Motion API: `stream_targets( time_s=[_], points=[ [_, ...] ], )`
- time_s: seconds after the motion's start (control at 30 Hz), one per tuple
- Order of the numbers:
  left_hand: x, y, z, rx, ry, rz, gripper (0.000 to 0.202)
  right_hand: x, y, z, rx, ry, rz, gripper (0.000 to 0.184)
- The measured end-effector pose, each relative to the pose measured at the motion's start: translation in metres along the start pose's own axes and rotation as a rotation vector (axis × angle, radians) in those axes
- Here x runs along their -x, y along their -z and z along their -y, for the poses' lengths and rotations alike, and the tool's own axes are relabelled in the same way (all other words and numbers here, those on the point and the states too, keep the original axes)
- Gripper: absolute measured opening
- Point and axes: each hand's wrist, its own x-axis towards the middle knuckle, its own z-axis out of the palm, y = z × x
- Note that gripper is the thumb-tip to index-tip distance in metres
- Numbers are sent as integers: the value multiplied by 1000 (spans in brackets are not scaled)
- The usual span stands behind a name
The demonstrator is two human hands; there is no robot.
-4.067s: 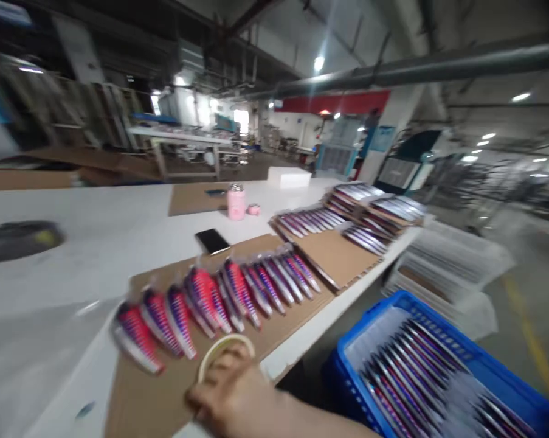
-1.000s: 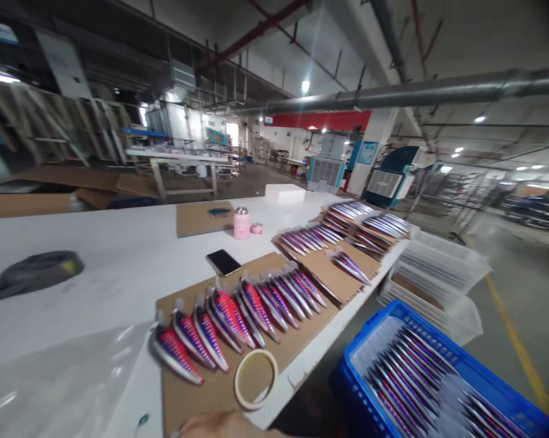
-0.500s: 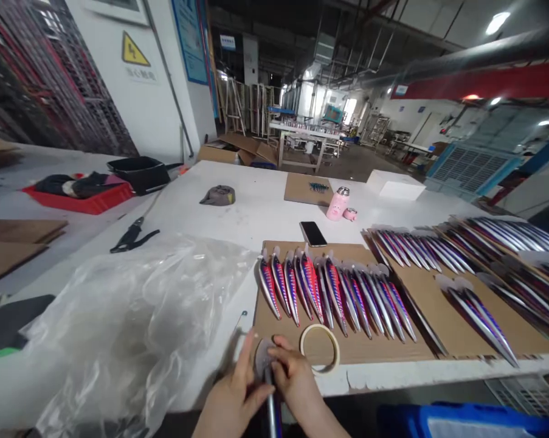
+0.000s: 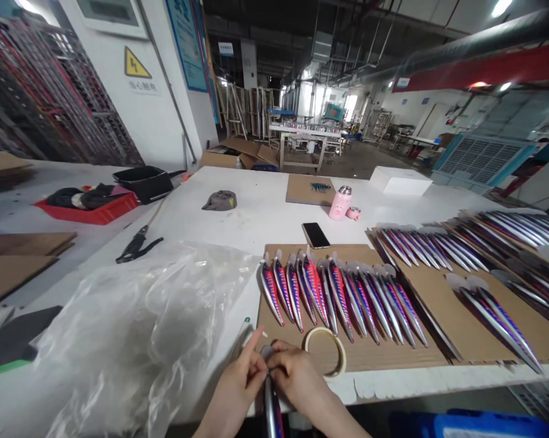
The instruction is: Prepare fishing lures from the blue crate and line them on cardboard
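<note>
A fishing lure (image 4: 271, 406) with a silver and purple body is held at the table's front edge, its clear round lip (image 4: 267, 351) pointing away from me. My left hand (image 4: 236, 384) pinches the lure's lip end from the left. Its index finger sticks out, with a small whitish bit at the tip. From the right, my right hand (image 4: 301, 378) has its thumb and fingers closed on the same end. The fingers partly cover the lip. Just right of my hands, a roll of masking tape (image 4: 342, 359) overlaps the cardboard's front edge.
Several striped lures (image 4: 314, 286) lie in a row on cardboard (image 4: 383, 360). More lures (image 4: 497, 313) rest on cardboard at right. Crumpled clear plastic (image 4: 132, 328) covers the left side. Beyond are a phone (image 4: 315, 235), a pink bottle (image 4: 340, 204) and pliers (image 4: 137, 244).
My left thumb and fingers have closed in around the lure's lip end, covering more of the lip. The whole view has shifted slightly.
</note>
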Motion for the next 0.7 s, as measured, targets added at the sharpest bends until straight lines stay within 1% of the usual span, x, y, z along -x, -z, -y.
stream_targets(
  time_s=[0.07, 0.17, 0.27, 0.3, 0.37, 0.47, 0.57, 0.63, 0.7],
  points=[
    [4, -7, 7, 69, 14, -108, 62, -2, -2, -1, 17, -15, -16, 27],
    [11, -12, 13, 142, 2, -224, 56, -3, -5, -2, 31, -33, -49, 24],
    [13, -7, 6, 77, -23, -259, 30, -4, -6, -3, 23, -32, -60, 25],
    [13, -4, 2, 37, -27, -247, 25, -5, -6, -3, 17, -32, -62, 25],
    [13, 2, -6, -14, -17, -195, 26, -5, -6, -4, 3, -37, -69, 25],
    [11, 8, -14, -22, 14, -102, 26, -6, -5, -5, -19, -36, -68, 24],
    [8, 11, -19, -48, 28, -8, 21, -6, -6, -6, -38, -25, -70, 24],
    [5, 13, -23, -93, 54, 29, 24, -6, -6, -6, -50, -16, -76, 24],
    [2, 15, -27, -156, 83, 41, 25, -5, -7, -6, -60, -13, -81, 24]
  ],
)
